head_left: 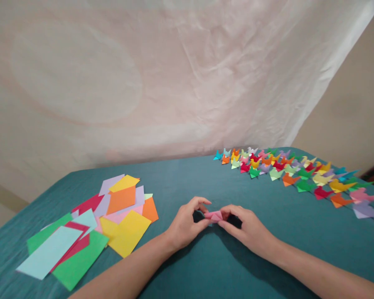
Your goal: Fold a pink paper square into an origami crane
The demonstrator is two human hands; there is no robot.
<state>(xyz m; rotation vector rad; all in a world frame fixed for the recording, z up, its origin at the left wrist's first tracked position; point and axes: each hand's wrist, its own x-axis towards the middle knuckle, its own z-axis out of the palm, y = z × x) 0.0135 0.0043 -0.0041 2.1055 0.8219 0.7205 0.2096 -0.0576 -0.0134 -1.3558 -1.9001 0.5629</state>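
A small folded piece of pink origami paper (215, 216) is held between my two hands, just above the table's middle. My left hand (188, 222) pinches its left end between thumb and fingers. At the right end, my right hand (244, 224) grips it the same way, thumb below and index finger on top. Creased flaps show at its centre, while both ends are partly covered by fingertips.
Loose coloured paper sheets (124, 232) lie overlapping on the left of the teal-covered table (180, 178). Rows of folded paper birds (289, 179) stand along the right and back right. A pale cloth (174, 83) hangs behind the table's far edge.
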